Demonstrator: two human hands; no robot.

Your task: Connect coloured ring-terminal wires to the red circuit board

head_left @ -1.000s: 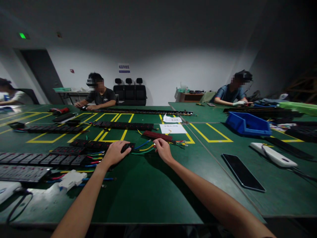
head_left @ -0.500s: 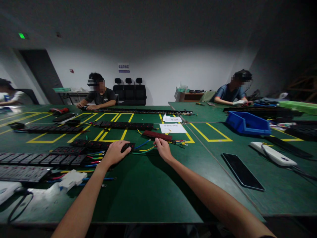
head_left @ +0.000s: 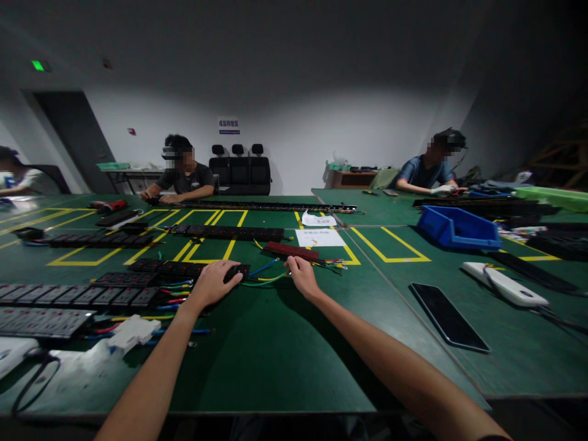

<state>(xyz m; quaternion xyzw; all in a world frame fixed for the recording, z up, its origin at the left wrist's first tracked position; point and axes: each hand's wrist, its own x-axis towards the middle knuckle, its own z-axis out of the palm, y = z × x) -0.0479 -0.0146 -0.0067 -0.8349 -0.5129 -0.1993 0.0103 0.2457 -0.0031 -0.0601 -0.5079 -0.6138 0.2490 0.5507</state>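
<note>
My left hand [head_left: 212, 283] rests on the green table [head_left: 275, 349], its fingers closed over a small black socket module [head_left: 237, 271]. Blue, yellow and green wires [head_left: 266, 274] run from that module to the right. My right hand [head_left: 301, 274] pinches the ends of these wires just in front of a dark red socket strip [head_left: 291, 250]. Both arms reach forward from the bottom of the view.
Rows of black socket strips [head_left: 73, 296] with coloured wires lie at left, and a white part [head_left: 133, 329] near the front. A phone [head_left: 448, 316], a white device [head_left: 505, 283] and a blue bin [head_left: 459, 228] sit at right. Paper labels [head_left: 320, 237] lie behind. Other people work at the far tables.
</note>
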